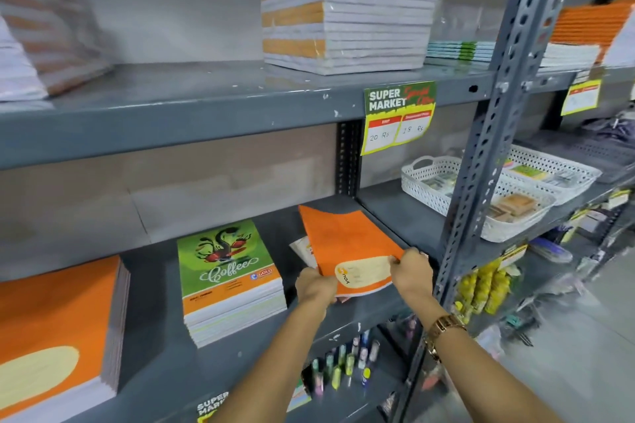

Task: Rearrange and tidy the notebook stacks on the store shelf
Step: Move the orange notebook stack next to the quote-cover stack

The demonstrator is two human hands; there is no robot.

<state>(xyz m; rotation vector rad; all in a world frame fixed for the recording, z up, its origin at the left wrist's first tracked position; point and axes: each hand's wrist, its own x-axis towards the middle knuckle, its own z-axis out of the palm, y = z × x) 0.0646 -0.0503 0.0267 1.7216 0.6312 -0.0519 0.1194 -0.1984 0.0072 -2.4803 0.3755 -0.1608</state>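
An orange notebook (347,244) with a cream label lies tilted on the middle shelf (154,285), held at its near edge by both hands. My left hand (314,287) grips its near left corner and my right hand (410,269) pinches the near right corner. A pale notebook (302,249) peeks out beneath it. To the left sits a stack of green "Coffee" notebooks (230,278), and farther left a tall orange stack (55,336). On the upper shelf stands a wrapped stack (347,15) of orange-and-white notebooks.
A slotted metal upright (481,161) stands just right of my right hand. White baskets (481,196) of small goods sit on the right shelf. A price sign (398,117) hangs from the upper shelf edge. Pens (343,364) fill the shelf below.
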